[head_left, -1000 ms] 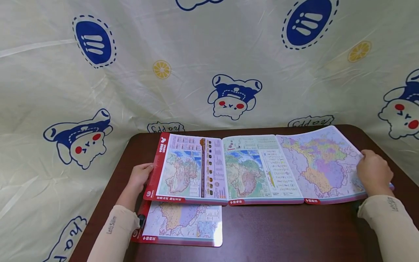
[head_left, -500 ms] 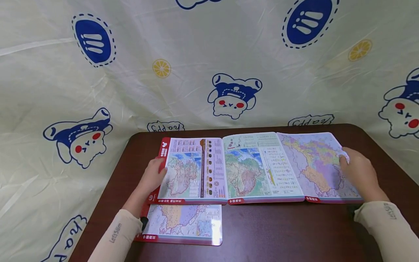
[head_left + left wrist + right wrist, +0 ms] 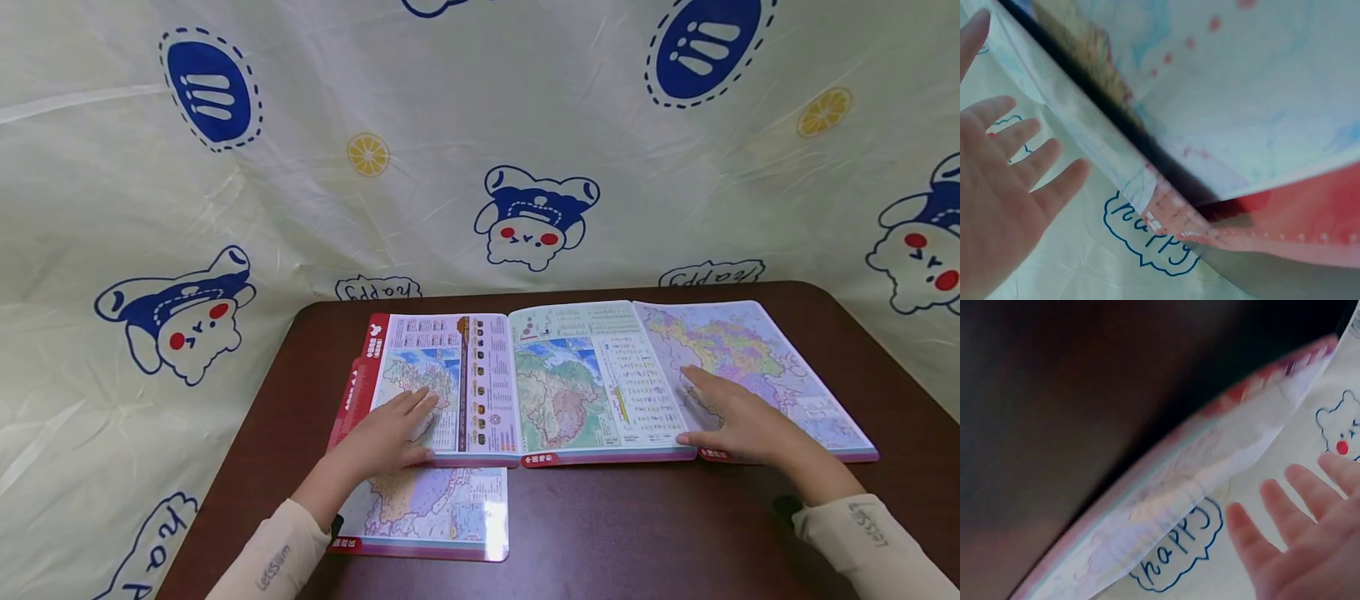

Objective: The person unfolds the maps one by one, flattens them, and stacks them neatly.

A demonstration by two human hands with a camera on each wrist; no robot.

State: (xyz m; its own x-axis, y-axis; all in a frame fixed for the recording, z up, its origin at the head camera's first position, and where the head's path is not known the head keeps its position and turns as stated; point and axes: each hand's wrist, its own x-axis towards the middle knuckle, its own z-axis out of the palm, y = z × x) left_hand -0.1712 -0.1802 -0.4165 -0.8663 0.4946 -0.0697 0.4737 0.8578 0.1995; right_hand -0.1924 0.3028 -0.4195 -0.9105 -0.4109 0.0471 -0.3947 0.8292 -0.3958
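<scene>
Fold-out map (image 3: 585, 383) spread wide across a brown desk (image 3: 637, 533)

Laid out in three panels side by side, with a red strip (image 3: 377, 333) down the left end and small red tabs (image 3: 540, 459) along the lower edge. On the left panel (image 3: 491, 375), a map beside a dark vertical band and printed text; on the middle panel (image 3: 558, 392), a green-and-blue relief map; on the right panel (image 3: 727, 350), patches of purple, green and yellow.

Over the lower half of the left panel, left hand (image 3: 386, 433) palm down, fingers spread wide, nothing gripped. Over the lower left part of the right panel, right hand (image 3: 738, 421) in much the same pose, thumb well apart from the fingers, likewise holding nothing. Cannot tell with either whether resting on the paper or just above.

Partly under the left panel, a second map booklet (image 3: 442, 504), with white glare at its lower right corner. On both forearms, pale sleeves (image 3: 273, 554) with dark lettering. Behind the desk, a pale sheet (image 3: 420, 225) printed with cartoon figures and orange slices.
</scene>
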